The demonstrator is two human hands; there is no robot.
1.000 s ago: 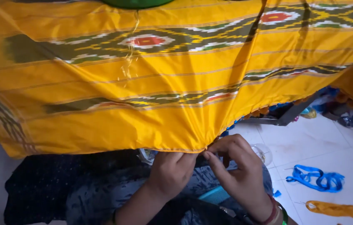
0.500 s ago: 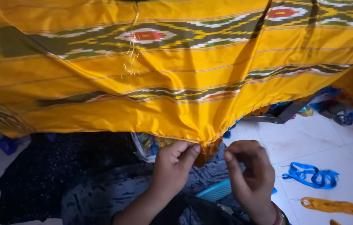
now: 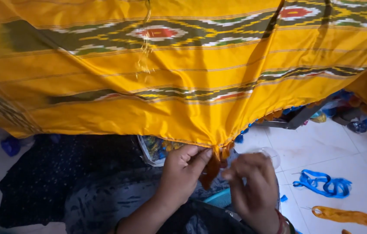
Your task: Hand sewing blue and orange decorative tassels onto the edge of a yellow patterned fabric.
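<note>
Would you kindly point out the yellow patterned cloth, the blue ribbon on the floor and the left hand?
yellow patterned cloth (image 3: 105, 104), head view, on its plain lower band.
blue ribbon (image 3: 322, 184), head view, on its tangled middle.
left hand (image 3: 183, 173), head view, on its back, fingers pinching the cloth's hem.

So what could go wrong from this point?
The left hand pinches the yellow cloth at one gathered point on its hem, so a hard tug might pucker it. The tassel hangs between both hands; the right hand is blurred, so its grip may be unsure.
</note>
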